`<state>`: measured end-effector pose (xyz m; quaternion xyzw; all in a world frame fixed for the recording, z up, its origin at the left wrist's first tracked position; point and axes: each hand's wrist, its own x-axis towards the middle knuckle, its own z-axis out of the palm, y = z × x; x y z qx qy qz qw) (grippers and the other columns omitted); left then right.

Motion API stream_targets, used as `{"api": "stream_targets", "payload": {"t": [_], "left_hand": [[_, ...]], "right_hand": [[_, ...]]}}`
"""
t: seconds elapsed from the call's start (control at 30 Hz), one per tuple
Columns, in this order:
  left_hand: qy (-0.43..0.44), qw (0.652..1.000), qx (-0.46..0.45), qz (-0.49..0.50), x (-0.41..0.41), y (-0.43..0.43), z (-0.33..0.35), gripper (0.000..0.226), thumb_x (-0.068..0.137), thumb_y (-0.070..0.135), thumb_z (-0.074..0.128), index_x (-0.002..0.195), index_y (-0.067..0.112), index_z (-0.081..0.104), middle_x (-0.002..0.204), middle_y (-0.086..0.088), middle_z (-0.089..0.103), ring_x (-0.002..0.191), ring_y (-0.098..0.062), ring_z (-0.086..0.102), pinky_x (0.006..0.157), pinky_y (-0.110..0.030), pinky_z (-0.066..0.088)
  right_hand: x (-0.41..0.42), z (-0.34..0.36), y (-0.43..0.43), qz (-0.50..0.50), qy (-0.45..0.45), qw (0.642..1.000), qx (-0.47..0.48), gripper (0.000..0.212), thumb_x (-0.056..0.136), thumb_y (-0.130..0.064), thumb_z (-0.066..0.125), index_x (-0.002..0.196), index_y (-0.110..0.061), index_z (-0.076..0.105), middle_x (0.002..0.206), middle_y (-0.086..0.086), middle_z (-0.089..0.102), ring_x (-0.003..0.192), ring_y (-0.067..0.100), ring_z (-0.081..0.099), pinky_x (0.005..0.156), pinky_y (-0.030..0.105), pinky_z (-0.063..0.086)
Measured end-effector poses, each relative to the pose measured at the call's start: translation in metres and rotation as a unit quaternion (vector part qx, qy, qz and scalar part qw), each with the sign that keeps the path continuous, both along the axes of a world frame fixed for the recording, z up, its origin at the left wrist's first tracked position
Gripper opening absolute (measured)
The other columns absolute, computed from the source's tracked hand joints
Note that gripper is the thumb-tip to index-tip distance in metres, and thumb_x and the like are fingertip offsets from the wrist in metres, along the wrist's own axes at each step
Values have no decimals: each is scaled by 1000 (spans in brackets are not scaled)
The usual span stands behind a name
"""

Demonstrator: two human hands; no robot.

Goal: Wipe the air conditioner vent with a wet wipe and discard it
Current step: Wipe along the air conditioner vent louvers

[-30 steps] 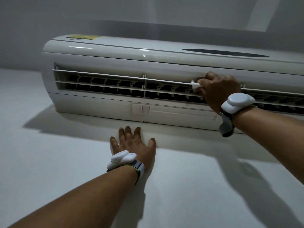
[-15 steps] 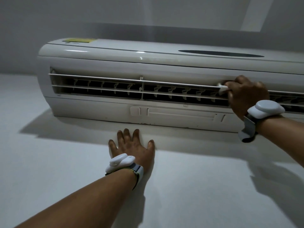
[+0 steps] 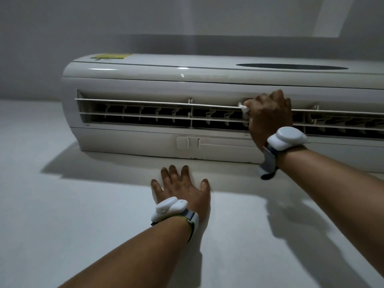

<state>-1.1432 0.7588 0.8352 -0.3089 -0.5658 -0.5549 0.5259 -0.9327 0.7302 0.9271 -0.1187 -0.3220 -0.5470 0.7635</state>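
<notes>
Pressing wet wipe (image 3: 244, 110) against upper louver of air conditioner vent (image 3: 145, 113), 2 o'clock in view; right hand (image 3: 270, 115) clamped round it. Left hand (image 3: 182, 190) flat, fingers spread, on wall (image 3: 62, 204), 6 o'clock of vent.

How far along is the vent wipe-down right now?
Done: the wet wipe is out and in use. In hand: the right hand presses it on the upper vent slat; the left hand lies flat on the wall. Left: any unwiped slats, not judgeable by eye, then discarding the wipe.
</notes>
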Motion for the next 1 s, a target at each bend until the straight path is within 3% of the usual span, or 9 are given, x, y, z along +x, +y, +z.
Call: {"api": "stream_targets", "payload": {"t": [0.2, 0.5, 0.67, 0.83, 1.0], "left_hand": [[-1, 1000, -1, 1, 0, 0, -1, 73, 89, 63, 20, 153, 30, 8, 162, -2, -3, 147, -22, -11, 115, -51, -11], [3, 1000, -14, -1, -1, -1, -1, 74, 90, 65, 19, 153, 29, 5, 162, -3, -5, 147, -23, -12, 115, -52, -11], [6, 1000, 11, 2, -2, 3, 0, 73, 88, 65, 18, 152, 31, 10, 162, -1, -1, 148, -22, -9, 115, -51, -10], [5, 1000, 19, 7, -4, 5, 1, 74, 86, 65, 18, 152, 32, 11, 162, 0, 1, 148, -21, -8, 114, -50, -10], [5, 1000, 14, 7, -4, 6, 4, 74, 86, 66, 17, 152, 32, 10, 162, 1, 1, 148, -20, -8, 113, -50, -10]], "right_hand": [[-32, 0, -21, -31, -40, 999, 19, 28, 99, -25, 41, 109, -13, 64, 109, 14, 56, 107, 35, 47, 87, 43, 32], [-83, 4, -51, -12, -95, 995, -8, 30, 99, -16, 33, 118, -13, 56, 119, 9, 55, 114, 31, 47, 93, 39, 35], [-67, 4, -46, -12, -127, 992, 9, 33, 102, -28, 33, 119, -15, 58, 115, 9, 59, 110, 31, 50, 90, 39, 39], [-41, 1, -27, 8, -134, 991, 23, 33, 100, -26, 36, 116, -11, 60, 108, 15, 61, 105, 35, 52, 86, 42, 41], [-4, -9, -5, 22, -129, 991, 21, 59, 90, -35, 16, 115, -7, 61, 107, 20, 62, 101, 39, 54, 84, 47, 44]]}}
